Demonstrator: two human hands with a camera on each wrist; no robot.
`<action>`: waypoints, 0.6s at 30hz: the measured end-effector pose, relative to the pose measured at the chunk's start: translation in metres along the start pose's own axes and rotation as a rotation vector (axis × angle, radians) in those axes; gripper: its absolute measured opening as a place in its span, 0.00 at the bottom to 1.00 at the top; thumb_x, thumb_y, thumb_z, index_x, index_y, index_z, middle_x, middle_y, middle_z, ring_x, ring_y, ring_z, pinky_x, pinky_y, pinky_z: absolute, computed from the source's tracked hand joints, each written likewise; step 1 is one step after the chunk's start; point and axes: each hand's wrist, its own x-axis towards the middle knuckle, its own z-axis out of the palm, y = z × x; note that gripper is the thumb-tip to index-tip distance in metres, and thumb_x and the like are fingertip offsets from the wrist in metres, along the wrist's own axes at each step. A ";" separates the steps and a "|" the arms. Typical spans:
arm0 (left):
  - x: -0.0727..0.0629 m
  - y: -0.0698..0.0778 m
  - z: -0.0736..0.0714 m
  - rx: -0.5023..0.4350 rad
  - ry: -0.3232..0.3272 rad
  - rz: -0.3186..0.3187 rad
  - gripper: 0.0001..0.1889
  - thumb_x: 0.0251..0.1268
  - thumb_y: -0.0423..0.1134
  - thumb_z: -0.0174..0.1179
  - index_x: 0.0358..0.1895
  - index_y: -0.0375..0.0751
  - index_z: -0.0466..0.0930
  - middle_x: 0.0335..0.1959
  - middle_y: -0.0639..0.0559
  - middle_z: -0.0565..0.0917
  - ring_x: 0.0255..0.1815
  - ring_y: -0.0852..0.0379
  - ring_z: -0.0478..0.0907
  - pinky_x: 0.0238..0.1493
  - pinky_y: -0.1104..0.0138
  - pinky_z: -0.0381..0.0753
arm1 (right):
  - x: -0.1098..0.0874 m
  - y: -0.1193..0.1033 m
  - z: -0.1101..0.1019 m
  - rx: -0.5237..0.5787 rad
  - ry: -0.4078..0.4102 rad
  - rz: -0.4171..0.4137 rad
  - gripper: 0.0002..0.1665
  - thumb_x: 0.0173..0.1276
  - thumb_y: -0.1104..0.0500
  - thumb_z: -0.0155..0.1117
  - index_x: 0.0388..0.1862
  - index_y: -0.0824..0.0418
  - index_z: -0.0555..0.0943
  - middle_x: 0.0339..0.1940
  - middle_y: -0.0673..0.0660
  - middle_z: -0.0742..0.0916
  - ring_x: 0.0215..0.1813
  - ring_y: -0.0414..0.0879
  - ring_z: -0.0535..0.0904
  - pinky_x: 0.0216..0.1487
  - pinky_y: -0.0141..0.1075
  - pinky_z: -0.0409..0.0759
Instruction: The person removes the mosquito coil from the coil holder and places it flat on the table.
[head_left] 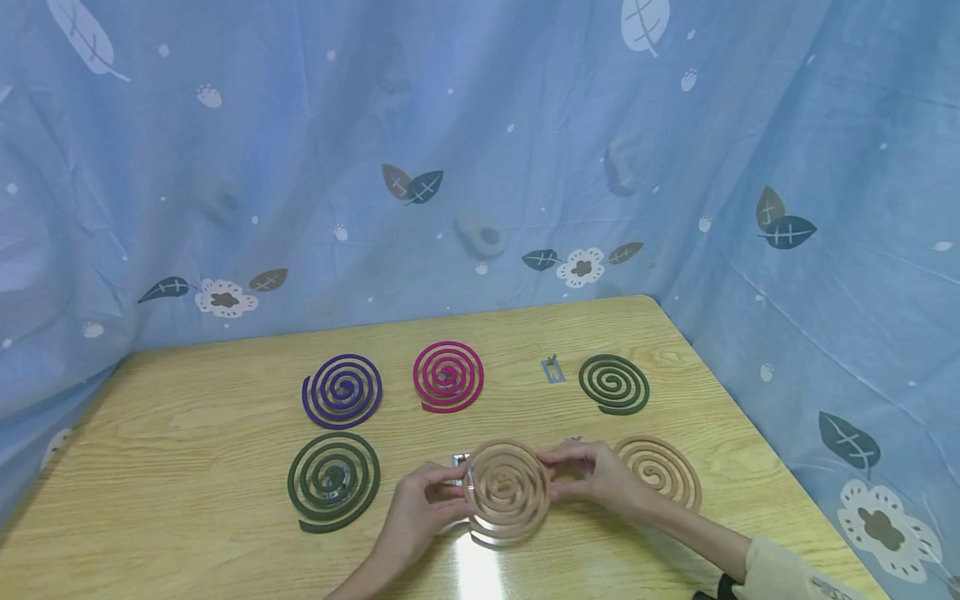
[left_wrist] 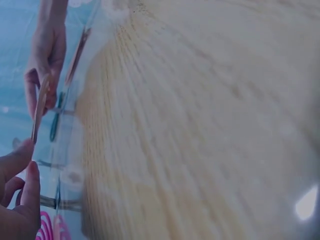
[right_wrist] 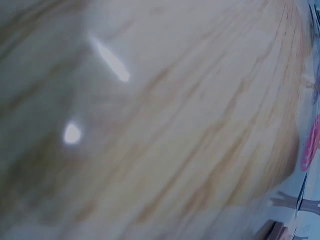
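Fingers point(head_left: 442, 475) of the left hand point(head_left: 417, 510) are pinching the left edge of a tan coil point(head_left: 506, 485), and those of the right hand point(head_left: 602, 477) are grasping its right edge. So the coil is sitting between the two hands, over the near part of the wooden worktop point(head_left: 187, 450), turning its spiral face toward the head camera. In the left wrist view it is showing edge-on, one hand holding each side. The right wrist view is mostly showing bare wood, and I cannot tell the grip from it.

Just beyond the held coil's upper left edge, a small metal stand point(head_left: 460, 459) is peeking out. Beside the left hand a larger dark green coil point(head_left: 332, 478) is lying on the worktop, with metal showing near its centre. A second tan coil point(head_left: 653, 473) is resting behind the right hand, which is partly covering it.

Farther back, a purple coil point(head_left: 344, 390), a magenta coil point(head_left: 448, 374) and a smaller green coil point(head_left: 612, 383) are forming a loose row, with a flat metal plate point(head_left: 553, 371) lying near the green one. Blue patterned curtains point(head_left: 315, 192) are hanging behind and to the right.
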 end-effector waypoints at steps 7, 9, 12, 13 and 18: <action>0.000 -0.002 0.004 -0.019 -0.013 0.004 0.27 0.41 0.23 0.72 0.51 0.21 0.77 0.40 0.39 0.78 0.42 0.46 0.82 0.44 0.70 0.85 | -0.003 0.003 -0.003 -0.011 -0.008 -0.027 0.28 0.54 0.68 0.72 0.54 0.78 0.76 0.43 0.68 0.82 0.48 0.39 0.77 0.59 0.28 0.78; 0.001 -0.003 0.004 -0.012 -0.013 0.005 0.27 0.41 0.23 0.72 0.51 0.21 0.77 0.40 0.39 0.78 0.41 0.46 0.82 0.44 0.71 0.85 | -0.003 0.004 -0.004 -0.016 -0.010 -0.038 0.28 0.54 0.68 0.71 0.54 0.78 0.76 0.43 0.68 0.82 0.48 0.39 0.77 0.59 0.28 0.78; 0.000 -0.004 0.005 -0.004 -0.012 0.008 0.27 0.41 0.24 0.72 0.50 0.22 0.78 0.39 0.40 0.79 0.41 0.47 0.83 0.43 0.71 0.86 | -0.003 0.005 -0.005 -0.024 -0.011 -0.049 0.28 0.54 0.68 0.71 0.53 0.78 0.76 0.43 0.68 0.83 0.48 0.39 0.77 0.59 0.29 0.78; 0.000 -0.004 0.005 0.001 -0.013 0.010 0.26 0.41 0.24 0.73 0.50 0.23 0.78 0.39 0.40 0.79 0.41 0.47 0.83 0.42 0.71 0.86 | -0.004 0.005 -0.005 -0.026 -0.009 -0.047 0.28 0.54 0.68 0.72 0.53 0.78 0.76 0.43 0.67 0.83 0.48 0.39 0.77 0.59 0.29 0.78; 0.001 -0.004 0.007 0.020 -0.019 0.027 0.26 0.42 0.26 0.73 0.51 0.25 0.79 0.39 0.41 0.79 0.40 0.48 0.83 0.42 0.72 0.86 | -0.006 0.004 -0.007 -0.035 0.011 0.016 0.29 0.53 0.66 0.73 0.53 0.76 0.77 0.43 0.65 0.85 0.49 0.38 0.79 0.59 0.26 0.76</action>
